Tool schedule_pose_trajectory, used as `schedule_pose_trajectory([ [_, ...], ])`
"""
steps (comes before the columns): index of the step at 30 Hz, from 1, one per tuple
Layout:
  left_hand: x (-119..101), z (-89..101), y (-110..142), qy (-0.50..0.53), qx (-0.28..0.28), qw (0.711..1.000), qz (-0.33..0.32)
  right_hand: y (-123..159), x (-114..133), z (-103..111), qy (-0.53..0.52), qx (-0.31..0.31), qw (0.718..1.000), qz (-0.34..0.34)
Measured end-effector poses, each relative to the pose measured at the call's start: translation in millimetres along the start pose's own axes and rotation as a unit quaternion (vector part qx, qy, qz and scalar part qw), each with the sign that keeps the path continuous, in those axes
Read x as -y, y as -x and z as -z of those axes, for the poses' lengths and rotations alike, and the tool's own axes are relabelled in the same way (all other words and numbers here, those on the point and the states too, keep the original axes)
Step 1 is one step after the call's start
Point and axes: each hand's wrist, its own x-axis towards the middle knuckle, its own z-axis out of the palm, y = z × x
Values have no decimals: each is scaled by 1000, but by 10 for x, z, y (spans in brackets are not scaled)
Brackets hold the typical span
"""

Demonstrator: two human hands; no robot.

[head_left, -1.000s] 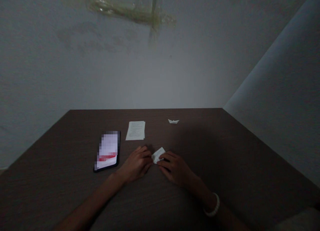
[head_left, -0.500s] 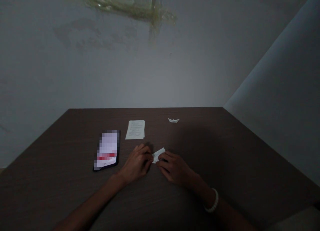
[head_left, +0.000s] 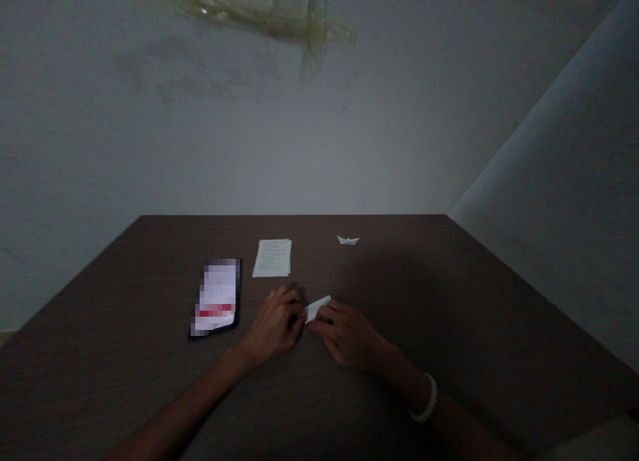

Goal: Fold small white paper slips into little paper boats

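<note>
Between my two hands is a small folded piece of white paper (head_left: 316,307) with faint print on it, held low over the table. My left hand (head_left: 277,321) pinches its left end between thumb and fingers. On the other side, my right hand (head_left: 347,331) grips the lower right part, and its fingers hide some of the paper. A white bracelet circles my right wrist. Farther back on the table stands a small folded paper boat (head_left: 348,241).
A thin stack of printed paper sheets (head_left: 272,258) lies beyond my left hand. To the left is a phone (head_left: 217,298) with a lit, blurred screen. The dark brown table (head_left: 150,268) meets a stained grey wall (head_left: 299,155) at the back.
The fingers of my right hand have shifted slightly left along the lower edge of the folded paper, which now shows as a neater narrow strip. Both hands keep their hold.
</note>
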Motion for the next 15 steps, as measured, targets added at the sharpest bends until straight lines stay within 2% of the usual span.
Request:
schedule_pose_trajectory([
  [7, 87, -14, -9, 52, -16, 998, 28, -13, 4, 1, -7, 0, 1000, -7],
  [15, 185, 9, -32, 58, -5, 998, 22, -31, 2, 13, -18, 0, 1000, -4],
])
